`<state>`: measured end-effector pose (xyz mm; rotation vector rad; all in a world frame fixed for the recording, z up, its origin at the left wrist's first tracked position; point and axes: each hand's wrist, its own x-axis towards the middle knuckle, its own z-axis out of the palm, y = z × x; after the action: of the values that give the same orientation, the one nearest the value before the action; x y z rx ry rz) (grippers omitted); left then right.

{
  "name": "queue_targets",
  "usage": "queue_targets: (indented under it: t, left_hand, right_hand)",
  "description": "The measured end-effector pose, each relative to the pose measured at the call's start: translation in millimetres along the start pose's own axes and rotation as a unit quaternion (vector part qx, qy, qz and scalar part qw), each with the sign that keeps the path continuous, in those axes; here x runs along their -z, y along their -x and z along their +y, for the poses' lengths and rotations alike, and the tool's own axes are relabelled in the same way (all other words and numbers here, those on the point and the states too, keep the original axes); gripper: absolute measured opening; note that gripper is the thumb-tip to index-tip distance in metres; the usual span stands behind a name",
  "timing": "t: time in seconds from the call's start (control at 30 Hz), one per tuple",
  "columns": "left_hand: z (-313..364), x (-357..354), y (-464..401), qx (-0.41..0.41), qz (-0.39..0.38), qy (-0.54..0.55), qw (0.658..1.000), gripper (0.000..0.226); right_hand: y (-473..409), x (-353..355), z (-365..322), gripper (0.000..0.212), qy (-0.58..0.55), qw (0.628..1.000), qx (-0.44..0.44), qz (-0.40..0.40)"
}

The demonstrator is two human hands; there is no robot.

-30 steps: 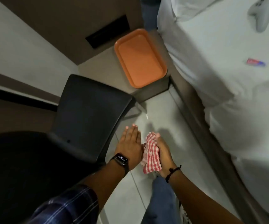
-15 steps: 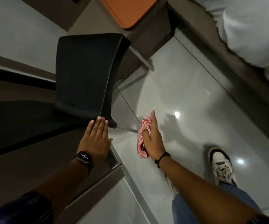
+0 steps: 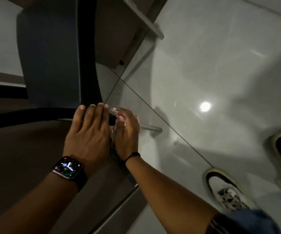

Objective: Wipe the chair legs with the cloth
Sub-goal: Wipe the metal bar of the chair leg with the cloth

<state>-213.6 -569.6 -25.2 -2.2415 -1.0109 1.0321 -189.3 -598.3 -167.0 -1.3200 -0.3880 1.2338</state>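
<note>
Chair legs (image 3: 150,127) look barely started: the right hand (image 3: 127,135) has its grip clenched on the cloth (image 3: 115,110) at the top of the near leg, just under the seat corner. The left hand (image 3: 87,134), grip released, rests flat on the chair (image 3: 52,53). The far leg (image 3: 146,22) remains unwiped, I judge.

Quick count: one black chair (image 3: 52,53), two metal chair legs (image 3: 150,128) in view, one cloth (image 3: 117,115) (mostly hidden, so probably just the one). Two hands, left hand (image 3: 87,137) and right hand (image 3: 128,134). One smartwatch (image 3: 67,167), one black wristband (image 3: 133,156), two sneakers (image 3: 227,193).
</note>
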Motion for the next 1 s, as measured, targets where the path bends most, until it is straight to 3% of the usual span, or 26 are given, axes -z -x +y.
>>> queue_targets:
  t: [0.03, 0.1, 0.17, 0.27, 0.3, 0.37, 0.43, 0.53, 0.63, 0.73, 0.77, 0.8, 0.9, 0.93, 1.0]
  left_hand:
    - [2, -5, -3, 0.013, 0.012, 0.002, 1.000, 0.065]
    - [9, -7, -8, 0.038, 0.025, 0.009, 0.999, 0.061]
    - [15, -4, -13, 0.056, 0.023, 0.019, 0.998, 0.058]
    - [14, 7, -11, 0.072, 0.007, 0.034, 0.997, 0.060]
    - [12, 13, -8, 0.075, 0.004, 0.035, 0.997, 0.060]
    - [2, 23, -2, 0.077, -0.005, 0.016, 0.997, 0.061]
    - [-9, 31, 1, 0.067, -0.015, -0.004, 0.998, 0.063]
    - [-14, 33, -2, 0.053, -0.028, -0.011, 0.998, 0.063]
    - [-12, 30, -5, 0.046, -0.029, -0.010, 0.998, 0.059]
    - [-13, 29, -6, 0.038, -0.021, -0.010, 0.999, 0.056]
    - [-13, 29, -5, 0.035, -0.021, -0.011, 0.999, 0.056]
    - [-12, 30, -5, 0.034, -0.023, -0.010, 0.999, 0.056]
    - [-14, 30, -6, 0.035, -0.027, -0.008, 0.999, 0.056]
    - [-15, 31, -6, 0.032, -0.032, -0.009, 0.999, 0.056]
    - [-15, 32, -5, 0.023, -0.041, -0.009, 0.999, 0.057]
  right_hand:
    - [-5, -4, 19, 0.042, 0.034, 0.998, 0.034, 0.036]
    - [-17, -1, 56, 0.037, 0.002, 0.998, -0.003, 0.066]
    - [-25, 10, 82, 0.034, -0.050, 0.990, -0.098, 0.089]
    - [-35, 25, 93, 0.031, -0.139, 0.946, -0.273, 0.103]
    - [-34, 28, 86, 0.026, -0.111, 0.956, -0.252, 0.099]
    - [-22, 19, 62, 0.024, -0.029, 0.989, -0.117, 0.086]
    - [-9, 2, 38, 0.031, -0.024, 0.999, -0.009, 0.039]
    - [-12, 1, 38, 0.046, 0.027, 0.999, 0.017, 0.015]
    - [-32, 18, 81, 0.051, 0.043, 0.993, -0.113, 0.004]
    - [-55, 43, 114, 0.057, -0.023, 0.950, -0.308, 0.031]
    - [-55, 45, 111, 0.064, -0.034, 0.947, -0.317, 0.028]
    - [-47, 41, 96, 0.068, -0.030, 0.958, -0.285, 0.018]
    - [-5, 5, 25, 0.038, -0.026, 0.997, -0.073, 0.020]
    - [6, -5, 6, 0.039, -0.020, 1.000, -0.022, 0.009]
    - [10, -13, -7, 0.047, 0.028, 1.000, 0.001, -0.011]
